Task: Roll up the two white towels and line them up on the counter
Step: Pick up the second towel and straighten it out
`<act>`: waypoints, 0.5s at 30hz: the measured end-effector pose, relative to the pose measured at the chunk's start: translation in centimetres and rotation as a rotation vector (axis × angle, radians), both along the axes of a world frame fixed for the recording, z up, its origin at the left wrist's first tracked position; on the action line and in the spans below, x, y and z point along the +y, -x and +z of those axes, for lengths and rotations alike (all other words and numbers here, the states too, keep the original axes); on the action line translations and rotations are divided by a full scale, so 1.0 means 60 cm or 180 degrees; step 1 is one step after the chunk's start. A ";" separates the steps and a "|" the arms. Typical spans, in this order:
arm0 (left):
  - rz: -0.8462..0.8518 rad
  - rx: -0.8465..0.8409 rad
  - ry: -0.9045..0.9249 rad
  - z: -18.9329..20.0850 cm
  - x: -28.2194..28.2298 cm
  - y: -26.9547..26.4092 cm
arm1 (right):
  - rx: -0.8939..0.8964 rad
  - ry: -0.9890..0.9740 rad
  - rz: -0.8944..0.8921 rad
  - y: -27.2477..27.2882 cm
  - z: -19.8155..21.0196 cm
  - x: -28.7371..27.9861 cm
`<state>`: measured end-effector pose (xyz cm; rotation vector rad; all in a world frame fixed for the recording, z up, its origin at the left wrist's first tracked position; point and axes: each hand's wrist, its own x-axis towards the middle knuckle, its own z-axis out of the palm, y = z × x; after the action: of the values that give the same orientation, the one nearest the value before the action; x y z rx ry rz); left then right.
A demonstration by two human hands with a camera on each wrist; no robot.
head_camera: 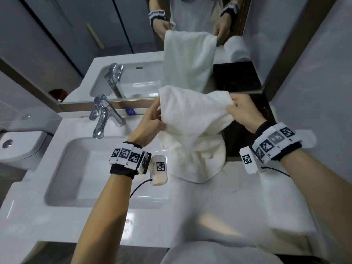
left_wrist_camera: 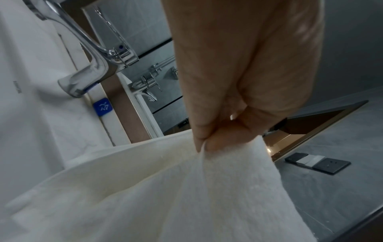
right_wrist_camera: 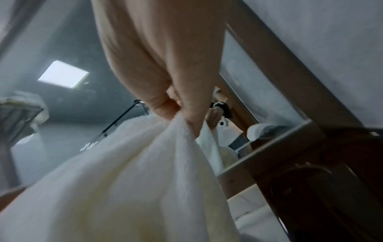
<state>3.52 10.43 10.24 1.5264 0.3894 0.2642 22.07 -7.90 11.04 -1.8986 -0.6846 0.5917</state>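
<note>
Towel (head_camera: pixel 192 115) | centre of frame, lifted over the counter (head_camera: pixel 238 199), lower part bunched on it | left hand (head_camera: pixel 150 122) pinches top left corner, right hand (head_camera: pixel 242 111) pinches top right corner | judged soft, light, limp, not slippery; sags between grips | best held by corners or hem, then laid flat for rolling.

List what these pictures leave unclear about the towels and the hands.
- Second towel: head view shows only a blurred white shape at the counter's right; rolled or flat, cannot tell.
- Held towel: its lower end bunches on the counter, hiding folds.
- Left hand, right hand: wrist views hide fingertips in cloth.
</note>
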 end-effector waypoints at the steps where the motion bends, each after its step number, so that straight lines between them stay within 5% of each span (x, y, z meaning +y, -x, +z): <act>1: 0.0002 0.0033 0.0010 -0.003 0.000 0.000 | 0.0198 -0.0058 0.0096 0.000 0.000 -0.001; 6: 0.0048 0.0201 0.0439 -0.024 0.007 -0.003 | 0.1438 -0.0519 -0.0144 -0.011 -0.014 -0.006; 15: 0.0613 0.0335 0.0564 -0.067 -0.003 -0.019 | 0.1433 -0.0294 -0.0350 -0.028 -0.055 -0.015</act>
<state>4.67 10.26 6.23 1.3332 0.6289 0.2925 23.75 -8.82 7.73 -1.6268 -0.3082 0.8650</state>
